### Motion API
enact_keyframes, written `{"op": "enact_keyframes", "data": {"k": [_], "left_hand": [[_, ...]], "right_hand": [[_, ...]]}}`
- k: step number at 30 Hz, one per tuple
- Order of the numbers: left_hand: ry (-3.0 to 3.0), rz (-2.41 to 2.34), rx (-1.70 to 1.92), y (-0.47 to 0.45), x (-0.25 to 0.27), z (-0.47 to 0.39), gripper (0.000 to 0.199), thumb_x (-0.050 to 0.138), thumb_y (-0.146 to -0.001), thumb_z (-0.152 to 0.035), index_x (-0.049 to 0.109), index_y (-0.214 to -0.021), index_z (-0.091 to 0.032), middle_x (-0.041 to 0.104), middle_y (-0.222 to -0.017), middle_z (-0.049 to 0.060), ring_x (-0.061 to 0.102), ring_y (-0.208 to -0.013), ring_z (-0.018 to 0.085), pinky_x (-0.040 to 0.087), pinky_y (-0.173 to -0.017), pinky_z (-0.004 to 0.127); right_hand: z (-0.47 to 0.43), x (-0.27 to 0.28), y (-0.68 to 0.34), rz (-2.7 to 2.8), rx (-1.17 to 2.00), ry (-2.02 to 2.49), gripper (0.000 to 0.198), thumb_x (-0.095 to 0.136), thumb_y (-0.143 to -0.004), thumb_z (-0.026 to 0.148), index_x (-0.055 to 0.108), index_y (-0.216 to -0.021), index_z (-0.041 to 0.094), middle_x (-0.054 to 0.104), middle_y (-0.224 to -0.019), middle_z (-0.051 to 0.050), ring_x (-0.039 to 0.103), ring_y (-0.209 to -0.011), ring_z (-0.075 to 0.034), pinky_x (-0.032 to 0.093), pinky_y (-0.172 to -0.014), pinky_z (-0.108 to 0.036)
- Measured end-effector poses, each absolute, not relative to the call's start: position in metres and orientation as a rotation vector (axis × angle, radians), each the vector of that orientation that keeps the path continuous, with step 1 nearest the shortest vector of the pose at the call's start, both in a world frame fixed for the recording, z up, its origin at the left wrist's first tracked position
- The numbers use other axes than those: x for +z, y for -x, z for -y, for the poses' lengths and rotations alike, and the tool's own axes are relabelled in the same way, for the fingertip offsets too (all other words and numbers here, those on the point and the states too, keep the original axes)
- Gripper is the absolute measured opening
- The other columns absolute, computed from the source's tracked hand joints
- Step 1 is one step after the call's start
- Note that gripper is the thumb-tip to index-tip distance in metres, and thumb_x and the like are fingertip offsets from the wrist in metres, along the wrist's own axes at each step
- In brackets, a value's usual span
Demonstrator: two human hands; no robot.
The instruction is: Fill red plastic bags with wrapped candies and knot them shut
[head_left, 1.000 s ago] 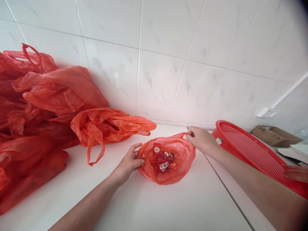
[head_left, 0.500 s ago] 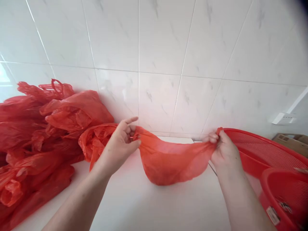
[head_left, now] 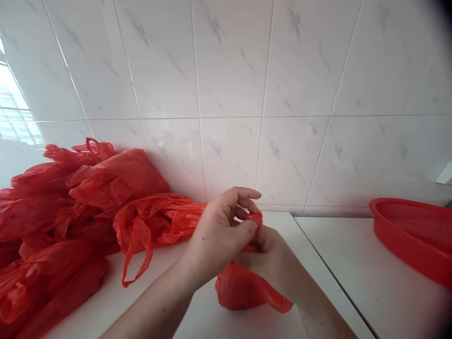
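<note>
The top of the frame is filled by a shiny tiled wall [head_left: 229,61], streaked with gray. Under it, a white table [head_left: 328,292] is seen, crossed by a dark line at the lower right. The left side is taken up by a big heap of red bags [head_left: 67,226], all puffy and crinkly. At the right edge, a round red basket [head_left: 406,240] is partly cut off. Beside the heap, a loose bag [head_left: 162,223] is seen, with one loop left hanging toward the front.

Just right of the middle, the bunched top of a small bag [head_left: 243,289] is pinched by the left hand [head_left: 251,214], with almost no gap at the thumb; one finger is held out straight. The bag's neck is wrapped by the right hand [head_left: 251,254], just below (some of its fingertips are hidden). Under both hands, the small bag is seen as thin, red and wrinkled. It is bulged at the bottom, and one corner is poked out to the right.
</note>
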State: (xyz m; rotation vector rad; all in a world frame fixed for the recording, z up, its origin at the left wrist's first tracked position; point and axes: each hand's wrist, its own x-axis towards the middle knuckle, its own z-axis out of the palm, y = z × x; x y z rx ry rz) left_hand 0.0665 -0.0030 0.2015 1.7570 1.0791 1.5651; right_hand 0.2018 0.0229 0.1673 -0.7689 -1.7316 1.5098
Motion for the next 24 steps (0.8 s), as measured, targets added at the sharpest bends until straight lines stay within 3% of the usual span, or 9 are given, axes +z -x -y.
{"op": "enact_keyframes", "data": {"k": [3, 7, 12, 17, 20, 22, 24], "left_hand": [[-1.816, -1.067, 1.661, -0.069, 0.180, 0.001, 0.033, 0.062, -0.076, -0.014, 0.061, -0.107, -0.026, 0.061, -0.103, 0.005, 0.059, -0.089, 0.019, 0.052, -0.073, 0.031], [-2.195, -1.261, 1.534, -0.057, 0.151, -0.006, 0.036, 0.070, -0.072, -0.017, 0.065, -0.106, -0.029, 0.059, -0.097, 0.005, 0.056, -0.087, 0.020, 0.048, -0.075, 0.032], [-2.070, -1.282, 1.407, -0.049, 0.130, -0.013, 0.021, 0.062, -0.079, -0.015, 0.068, -0.095, -0.026, 0.063, -0.079, 0.001, 0.057, -0.072, 0.016, 0.045, -0.066, 0.027], [-1.881, -1.389, 1.499, -0.048, 0.125, -0.015, 0.010, 0.058, -0.080, -0.017, 0.063, -0.074, -0.023, 0.061, -0.072, 0.000, 0.054, -0.070, 0.015, 0.040, -0.065, 0.027], [-1.753, -1.400, 1.556, -0.045, 0.125, -0.017, 0.008, 0.057, -0.082, -0.023, 0.058, -0.074, -0.022, 0.063, -0.092, 0.003, 0.055, -0.086, 0.019, 0.041, -0.075, 0.030], [-1.643, -1.313, 1.516, -0.044, 0.126, -0.017, 0.009, 0.057, -0.083, -0.026, 0.055, -0.075, -0.021, 0.060, -0.112, 0.005, 0.055, -0.098, 0.022, 0.041, -0.081, 0.032], [-1.559, -1.214, 1.438, -0.043, 0.126, -0.017, 0.011, 0.056, -0.084, -0.030, 0.053, -0.077, -0.021, 0.060, -0.111, 0.006, 0.055, -0.096, 0.021, 0.042, -0.079, 0.031]], "right_hand": [[-0.035, 0.161, -0.198, 1.620, 1.502, 0.868, 0.022, 0.065, -0.075, 0.034, 0.050, -0.068, 0.019, 0.042, -0.058, 0.004, 0.037, -0.054, -0.009, 0.029, -0.051, -0.025], [-0.045, 0.156, -0.199, 1.565, 1.470, 0.927, 0.027, 0.061, -0.078, 0.040, 0.046, -0.068, 0.020, 0.036, -0.055, 0.006, 0.030, -0.050, -0.008, 0.024, -0.047, -0.023], [-0.053, 0.151, -0.211, 1.826, 1.454, 0.848, 0.011, 0.053, -0.084, 0.031, 0.049, -0.079, 0.021, 0.046, -0.056, 0.006, 0.037, -0.049, -0.008, 0.033, -0.050, -0.022], [-0.064, 0.145, -0.227, 1.938, 1.497, 0.716, 0.018, 0.048, -0.089, 0.035, 0.055, -0.097, 0.021, 0.056, -0.064, 0.004, 0.044, -0.051, -0.009, 0.039, -0.057, -0.024], [-0.065, 0.142, -0.231, 1.892, 1.561, 0.576, 0.033, 0.042, -0.091, 0.041, 0.059, -0.111, 0.021, 0.058, -0.074, 0.000, 0.050, -0.059, -0.011, 0.043, -0.065, -0.028], [-0.065, 0.141, -0.231, 1.900, 1.554, 0.548, 0.039, 0.038, -0.092, 0.044, 0.065, -0.107, 0.020, 0.058, -0.078, -0.003, 0.053, -0.066, -0.013, 0.044, -0.069, -0.030], [-0.064, 0.141, -0.229, 1.932, 1.505, 0.611, 0.031, 0.045, -0.090, 0.038, 0.069, -0.100, 0.020, 0.058, -0.081, -0.003, 0.052, -0.070, -0.013, 0.044, -0.069, -0.029]]}}
